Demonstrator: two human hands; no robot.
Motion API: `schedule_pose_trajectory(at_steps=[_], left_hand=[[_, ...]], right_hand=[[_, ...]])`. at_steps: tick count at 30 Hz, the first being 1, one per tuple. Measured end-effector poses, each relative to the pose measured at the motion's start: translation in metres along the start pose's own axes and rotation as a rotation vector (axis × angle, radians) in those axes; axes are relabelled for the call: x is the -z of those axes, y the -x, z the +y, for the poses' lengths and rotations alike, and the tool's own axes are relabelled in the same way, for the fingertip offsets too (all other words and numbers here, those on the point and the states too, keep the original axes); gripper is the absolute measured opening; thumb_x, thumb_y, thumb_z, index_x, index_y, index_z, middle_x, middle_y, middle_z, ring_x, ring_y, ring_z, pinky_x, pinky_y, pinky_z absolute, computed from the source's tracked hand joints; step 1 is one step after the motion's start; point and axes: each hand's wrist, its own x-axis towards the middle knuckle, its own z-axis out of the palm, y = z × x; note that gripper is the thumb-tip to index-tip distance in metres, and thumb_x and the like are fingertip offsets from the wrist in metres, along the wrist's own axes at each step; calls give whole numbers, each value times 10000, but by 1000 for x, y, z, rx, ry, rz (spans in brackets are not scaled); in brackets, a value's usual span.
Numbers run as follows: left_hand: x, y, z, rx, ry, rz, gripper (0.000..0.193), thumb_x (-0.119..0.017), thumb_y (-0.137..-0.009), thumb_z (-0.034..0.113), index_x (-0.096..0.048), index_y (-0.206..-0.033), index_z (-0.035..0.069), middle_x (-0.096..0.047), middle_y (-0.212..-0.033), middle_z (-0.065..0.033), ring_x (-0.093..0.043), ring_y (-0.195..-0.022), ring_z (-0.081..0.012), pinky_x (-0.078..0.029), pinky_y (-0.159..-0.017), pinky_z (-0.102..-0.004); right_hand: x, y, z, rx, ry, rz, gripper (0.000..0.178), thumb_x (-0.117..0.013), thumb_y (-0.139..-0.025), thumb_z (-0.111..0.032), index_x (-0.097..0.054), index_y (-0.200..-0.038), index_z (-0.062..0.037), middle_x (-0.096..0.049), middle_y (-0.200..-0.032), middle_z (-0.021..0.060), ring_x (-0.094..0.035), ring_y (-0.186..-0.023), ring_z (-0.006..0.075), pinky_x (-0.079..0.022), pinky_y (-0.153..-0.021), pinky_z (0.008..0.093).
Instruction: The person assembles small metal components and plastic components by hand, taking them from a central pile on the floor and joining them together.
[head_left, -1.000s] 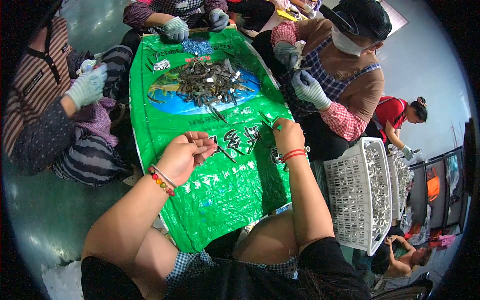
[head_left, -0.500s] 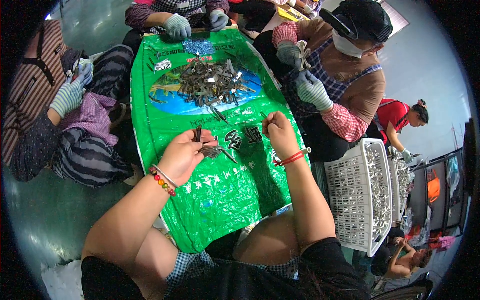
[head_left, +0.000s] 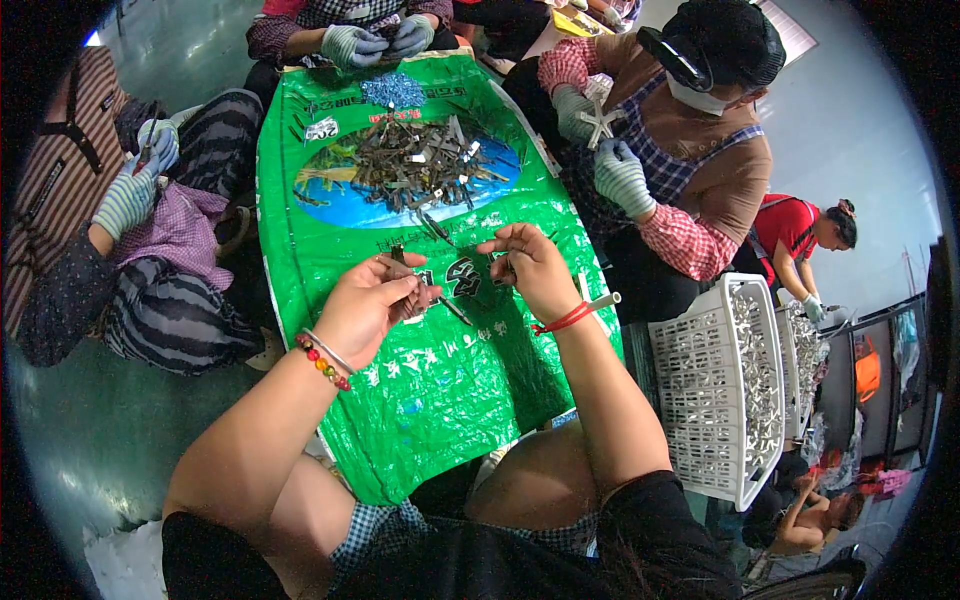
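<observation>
My left hand (head_left: 370,302) is closed, thumb against fingers, around several thin dark strips (head_left: 398,256) whose ends stick up past the fingers. To its right is my right hand (head_left: 535,268), its fingers apart and partly bent, with nothing that I can make out in them. Both are over a green printed plastic sheet (head_left: 450,400). A single dark strip (head_left: 458,312) shows between the two hands. Beyond them is a loose pile of dark strips (head_left: 420,165), with a few pale bits among them. Small blue pieces (head_left: 394,90) are heaped behind that pile.
Gloved co-workers sit around the sheet: one at the far end, one at left with a thin tool (head_left: 150,135), one at right holding a pale cross-shaped part (head_left: 601,118). A white basket (head_left: 700,390) of metallic parts stands at right. More people are behind it.
My right hand has moved slightly left toward my left hand, and its pinched fingers have spread. The strips in my left hand have shifted. The co-worker at right has turned the cross-shaped part.
</observation>
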Motion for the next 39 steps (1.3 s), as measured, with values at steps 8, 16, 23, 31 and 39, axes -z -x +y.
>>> schedule_pose_trajectory(at_steps=[8, 16, 23, 31, 39], left_hand=[[0, 2, 3, 27, -101, 23, 143, -533, -830, 21, -527, -971, 2, -581, -831, -61, -602, -740, -144, -491, -676, -234], [0, 0, 2, 33, -85, 24, 72, -544, -819, 36, -548, -890, 30, -577, -743, -43, -562, -633, -120, -444, -577, -214], [-4, 3, 4, 61, -100, 89, 99, -565, -803, 25, -549, -901, 24, -577, -728, -41, -566, -633, -124, -447, -561, -226], [2, 0, -3, 28, -131, 27, 127, -599, -778, 32, -558, -898, 31, -582, -740, -30, -547, -591, -107, -415, -513, -205], [3, 0, -5, 30, -114, 67, 101, -595, -774, 35, -546, -863, 31, -577, -716, -32, -540, -587, -105, -398, -500, -208]], right_hand=[[-13, 5, -8, -63, -143, -93, 211, -344, -906, -49, -373, -1112, -17, -596, -966, 125, -510, -629, 106, -402, -555, 203], [-20, 3, -1, 3, -65, -178, 126, -423, -919, -143, -445, -1003, -52, -568, -759, 50, -473, -556, 81, -372, -503, 197], [-28, 11, -7, -17, -18, -276, 101, -615, -811, -87, -517, -811, -66, -539, -649, -7, -464, -520, 59, -349, -455, 179], [-37, 14, -4, 8, 40, -355, 94, -689, -746, -71, -600, -752, -40, -577, -699, -38, -499, -619, 26, -385, -559, 176], [-41, 22, -15, -57, -100, -371, 58, -632, -783, -48, -632, -834, -21, -622, -763, 7, -542, -665, 50, -432, -608, 179]])
